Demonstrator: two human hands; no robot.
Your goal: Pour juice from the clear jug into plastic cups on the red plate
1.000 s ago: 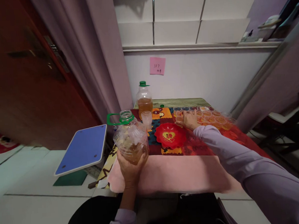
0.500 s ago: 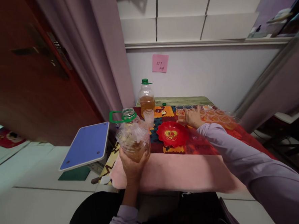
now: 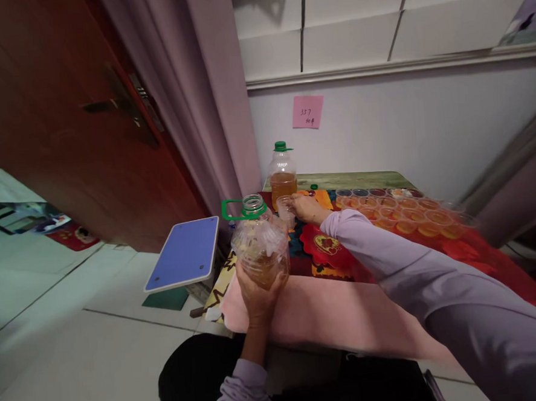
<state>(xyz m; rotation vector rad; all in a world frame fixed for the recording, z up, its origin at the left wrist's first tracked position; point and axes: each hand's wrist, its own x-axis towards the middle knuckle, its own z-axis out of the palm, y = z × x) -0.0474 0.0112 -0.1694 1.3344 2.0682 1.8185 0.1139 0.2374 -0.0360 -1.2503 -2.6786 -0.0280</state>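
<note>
My left hand [image 3: 260, 295] is wrapped round the lower part of a large clear plastic jug [image 3: 259, 243], uncapped, with a green handle ring at its neck and amber liquid low inside. My right hand [image 3: 311, 209] has its fingers closed at the rim of a stack of clear plastic cups [image 3: 287, 210], just right of the jug. Behind the cups stands a second jug [image 3: 283, 178], green-capped and holding amber liquid. A red scalloped plate [image 3: 328, 248] lies under my right forearm, partly covered by the sleeve.
Several filled plastic cups [image 3: 407, 213] stand in rows at the table's right. A small green cap [image 3: 314, 187] lies near the back. Pink cloth [image 3: 329, 308] covers the front edge. A blue folding stool [image 3: 184, 251] stands left, before a red-brown door [image 3: 77, 127].
My right hand has moved left from the rows of filled cups to the cup stack and taken hold at its rim. My left hand stays on the jug; the view has swung left.
</note>
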